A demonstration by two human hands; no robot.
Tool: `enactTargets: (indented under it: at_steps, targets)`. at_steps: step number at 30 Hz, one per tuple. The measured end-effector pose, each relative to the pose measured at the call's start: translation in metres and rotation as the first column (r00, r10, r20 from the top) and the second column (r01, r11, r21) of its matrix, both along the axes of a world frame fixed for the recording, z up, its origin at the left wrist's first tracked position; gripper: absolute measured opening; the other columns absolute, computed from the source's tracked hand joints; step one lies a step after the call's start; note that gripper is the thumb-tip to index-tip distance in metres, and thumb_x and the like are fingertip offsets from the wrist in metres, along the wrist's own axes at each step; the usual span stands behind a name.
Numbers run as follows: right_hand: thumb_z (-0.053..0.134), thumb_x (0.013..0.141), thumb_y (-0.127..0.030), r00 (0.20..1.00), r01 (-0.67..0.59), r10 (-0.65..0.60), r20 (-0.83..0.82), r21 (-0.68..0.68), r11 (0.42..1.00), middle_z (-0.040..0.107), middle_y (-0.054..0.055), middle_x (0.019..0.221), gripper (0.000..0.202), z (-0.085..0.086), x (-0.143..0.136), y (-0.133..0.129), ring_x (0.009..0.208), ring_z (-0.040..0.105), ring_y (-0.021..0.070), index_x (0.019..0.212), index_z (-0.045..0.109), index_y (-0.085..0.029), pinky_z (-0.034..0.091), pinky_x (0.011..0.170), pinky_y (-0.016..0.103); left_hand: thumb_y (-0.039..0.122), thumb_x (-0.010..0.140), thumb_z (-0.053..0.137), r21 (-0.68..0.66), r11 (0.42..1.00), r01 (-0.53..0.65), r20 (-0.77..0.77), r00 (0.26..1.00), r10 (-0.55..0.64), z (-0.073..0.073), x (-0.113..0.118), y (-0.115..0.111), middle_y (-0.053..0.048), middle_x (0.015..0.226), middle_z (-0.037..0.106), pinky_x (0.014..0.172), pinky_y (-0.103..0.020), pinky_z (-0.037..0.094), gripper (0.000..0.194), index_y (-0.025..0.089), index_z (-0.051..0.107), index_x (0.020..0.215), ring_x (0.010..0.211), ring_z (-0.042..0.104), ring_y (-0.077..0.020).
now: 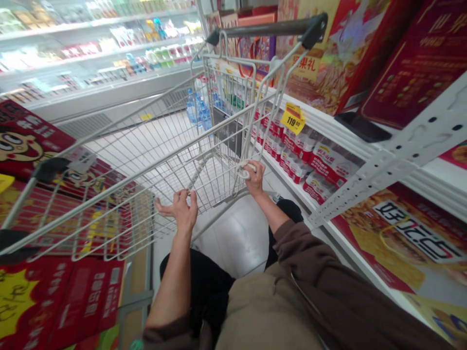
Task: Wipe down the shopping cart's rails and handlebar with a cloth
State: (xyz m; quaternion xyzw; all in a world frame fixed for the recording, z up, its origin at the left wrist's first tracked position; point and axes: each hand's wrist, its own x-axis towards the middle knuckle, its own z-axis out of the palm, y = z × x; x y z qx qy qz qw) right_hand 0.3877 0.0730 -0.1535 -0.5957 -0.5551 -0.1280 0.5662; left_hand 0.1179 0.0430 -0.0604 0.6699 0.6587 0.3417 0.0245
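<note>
A wire shopping cart (219, 129) stands at an angle in front of me, its basket spanning the view. My left hand (182, 206) is at the near side of the basket, fingers curled at the wires and thumb raised. One finger of it sticks out to the left. In my right hand (256, 179) is a crumpled whitish cloth (245, 170), pressed against the cart's lower frame near its back corner. The cart's dark handle (268, 28) is above and beyond both hands. My fingertips are partly hidden by the wires and the cloth.
Close on the right is a white shelf (328, 121) with gift boxes above and shrink-wrapped red-and-white bottles (310, 153) below. Red boxes (87, 291) are stacked at left. Behind the cart are blue-tinted water bottles (199, 109) and a refrigerated display (109, 53).
</note>
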Motion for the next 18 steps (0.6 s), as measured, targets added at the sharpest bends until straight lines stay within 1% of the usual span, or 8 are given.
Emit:
enactTargets:
  at_steps: [4, 6, 8, 10, 12, 13, 15, 18]
  targets:
    - [0.056, 0.087, -0.008, 0.997, -0.029, 0.034, 0.067, -0.081, 0.996, 0.064, 0.008, 0.114, 0.028, -0.022, -0.010, -0.017, 0.112, 0.051, 0.0225, 0.099, 0.075, -0.025, 0.052, 0.099, 0.038, 0.043, 0.095, 0.047, -0.017, 1.000, 0.004, -0.009, 1.000, -0.005, 0.002, 0.004, -0.001, -0.011, 0.125, 0.066, 0.117, -0.068, -0.002, 0.029, 0.022, 0.067, 0.101, 0.149, 0.007, -0.0420]
    - [0.055, 0.086, -0.007, 0.999, -0.009, 0.012, 0.046, -0.067, 0.998, 0.063, 0.008, 0.114, 0.030, -0.022, -0.010, -0.024, 0.110, 0.052, 0.0223, 0.102, 0.074, -0.025, 0.052, 0.097, 0.037, 0.042, 0.096, 0.046, -0.022, 1.000, -0.001, -0.010, 1.000, 0.001, 0.003, 0.005, 0.000, -0.011, 0.125, 0.066, 0.117, -0.069, -0.002, 0.029, 0.022, 0.067, 0.102, 0.149, 0.007, -0.0421]
    - [0.055, 0.088, -0.010, 0.996, 0.084, -0.084, -0.030, -0.008, 0.996, 0.060, 0.009, 0.118, 0.030, -0.008, -0.007, -0.021, 0.114, 0.052, 0.0242, 0.106, 0.073, -0.024, 0.050, 0.102, 0.043, 0.041, 0.096, 0.044, -0.029, 0.999, -0.015, -0.012, 1.000, 0.015, 0.002, 0.006, 0.001, -0.010, 0.125, 0.066, 0.116, -0.070, -0.001, 0.031, 0.022, 0.067, 0.102, 0.150, 0.003, -0.0434]
    - [0.056, 0.091, -0.015, 0.977, 0.180, -0.173, -0.125, 0.049, 0.982, 0.057, 0.012, 0.123, 0.028, 0.014, -0.007, -0.012, 0.119, 0.051, 0.0267, 0.112, 0.072, -0.024, 0.046, 0.107, 0.048, 0.040, 0.097, 0.041, -0.031, 0.999, -0.022, -0.013, 1.000, 0.022, 0.001, 0.008, 0.001, -0.011, 0.123, 0.066, 0.116, -0.070, -0.001, 0.033, 0.021, 0.068, 0.102, 0.150, -0.001, -0.0441]
    - [0.057, 0.093, -0.018, 0.967, 0.192, -0.182, -0.176, 0.042, 0.980, 0.054, 0.014, 0.130, 0.030, 0.031, -0.017, -0.002, 0.125, 0.048, 0.0291, 0.119, 0.070, -0.024, 0.042, 0.110, 0.051, 0.039, 0.099, 0.036, -0.024, 1.000, -0.014, -0.008, 1.000, 0.014, -0.001, 0.011, 0.000, -0.012, 0.124, 0.065, 0.116, -0.071, 0.000, 0.037, 0.020, 0.069, 0.101, 0.150, 0.000, -0.0435]
    - [0.056, 0.093, -0.018, 0.967, 0.175, -0.169, -0.189, 0.011, 0.985, 0.052, 0.014, 0.133, 0.032, 0.035, -0.027, 0.001, 0.128, 0.046, 0.0300, 0.122, 0.069, -0.025, 0.041, 0.111, 0.052, 0.039, 0.100, 0.034, -0.018, 1.000, -0.008, -0.006, 1.000, 0.008, -0.003, 0.012, 0.000, -0.012, 0.124, 0.064, 0.116, -0.071, 0.000, 0.039, 0.020, 0.069, 0.101, 0.150, 0.001, -0.0432]
    - [0.054, 0.092, -0.014, 0.968, 0.131, -0.143, -0.208, -0.072, 0.989, 0.053, 0.015, 0.137, 0.037, 0.029, -0.053, -0.001, 0.130, 0.044, 0.0312, 0.124, 0.068, -0.024, 0.039, 0.112, 0.053, 0.039, 0.101, 0.032, -0.001, 1.000, -0.003, -0.011, 1.000, 0.003, -0.005, 0.013, -0.001, -0.013, 0.125, 0.063, 0.116, -0.072, 0.000, 0.042, 0.020, 0.070, 0.101, 0.150, 0.003, -0.0427]
    - [0.052, 0.087, -0.007, 0.975, 0.049, -0.080, -0.209, -0.153, 0.987, 0.061, 0.014, 0.126, 0.038, 0.002, -0.086, -0.018, 0.124, 0.048, 0.0293, 0.116, 0.072, -0.021, 0.043, 0.109, 0.053, 0.039, 0.101, 0.031, 0.025, 0.999, 0.025, -0.031, 0.999, -0.024, -0.008, 0.012, -0.005, -0.012, 0.126, 0.063, 0.117, -0.071, 0.001, 0.043, 0.022, 0.070, 0.111, 0.150, 0.007, -0.0417]
